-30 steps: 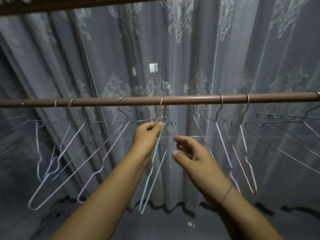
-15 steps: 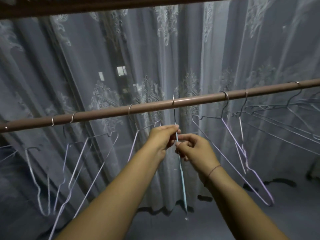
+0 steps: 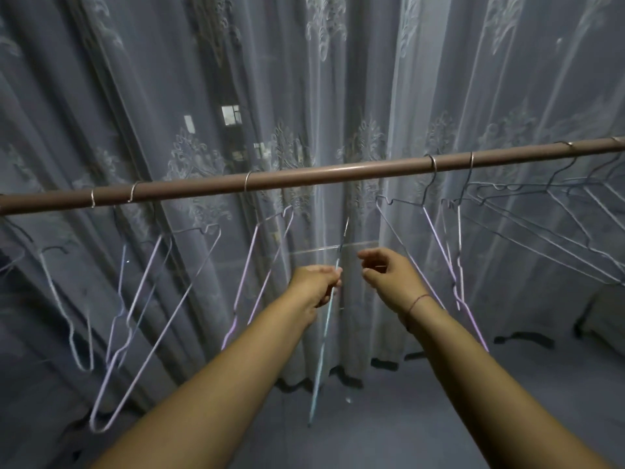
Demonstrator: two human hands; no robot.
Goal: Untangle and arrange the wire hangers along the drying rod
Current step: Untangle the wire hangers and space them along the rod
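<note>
Now: blue hanger (image 3: 325, 319) off rod (image 3: 304, 176) (centre frame), left hand (image 3: 316, 282) fingers clamped on it; right hand (image 3: 389, 274) released, fingers apart; rehanging pending.

sheer grey curtain (image 3: 338, 79) hung in folds behind, embroidered with pale floral motifs | lit window panes (image 3: 231, 115) showed faintly through the fabric, left of centre | curtain's dark scalloped hem (image 3: 522, 339) met the floor (image 3: 389, 418) | pale boxy object (image 3: 605, 319) stood at right edge, too cropped to identify
</note>
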